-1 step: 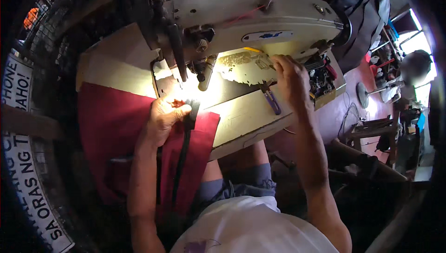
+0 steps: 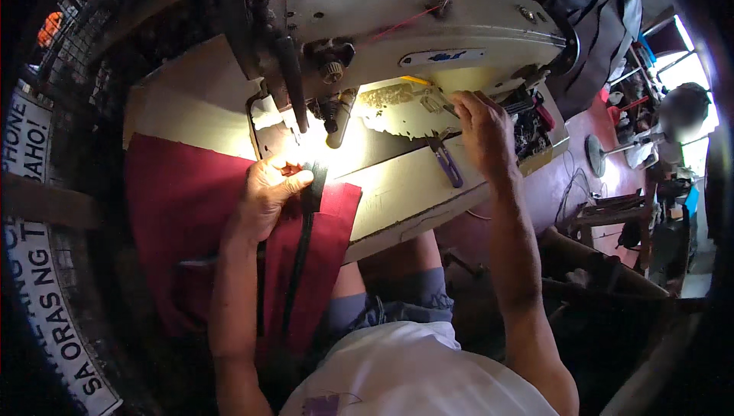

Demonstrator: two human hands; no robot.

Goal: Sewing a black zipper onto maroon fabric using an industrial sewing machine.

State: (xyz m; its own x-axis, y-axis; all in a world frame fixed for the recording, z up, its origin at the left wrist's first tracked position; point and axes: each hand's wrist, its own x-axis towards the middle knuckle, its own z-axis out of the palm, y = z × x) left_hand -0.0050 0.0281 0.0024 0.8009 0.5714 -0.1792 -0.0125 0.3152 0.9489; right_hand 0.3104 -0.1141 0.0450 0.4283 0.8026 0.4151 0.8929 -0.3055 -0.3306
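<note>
My left hand [image 2: 267, 190] pinches a black strip, which looks like zipper tape [image 2: 298, 263], at the lit needle area of a sewing machine [image 2: 352, 22]. The strip runs down over red fabric [image 2: 187, 186], which spreads left across the table and hangs over its front edge. Under the machine's arm, on the right, my right hand [image 2: 485, 129] has its fingers closed together. A thin metallic piece shows by the fingertips; its kind is unclear. Purple-handled thread snips [image 2: 447, 164] lie on the table just left of that hand.
The pale table [image 2: 401, 198] has a worn front edge above my knees. An open box of small parts [image 2: 535, 137] sits at its right end. A slim yellow stick [image 2: 415, 80] lies behind the snips. Farther right are a fan [image 2: 596, 154] and a wooden bench [image 2: 612, 213].
My right hand has shifted very slightly to the right. My left hand keeps its pinch on the strip, and the fabric lies nearly as before.
</note>
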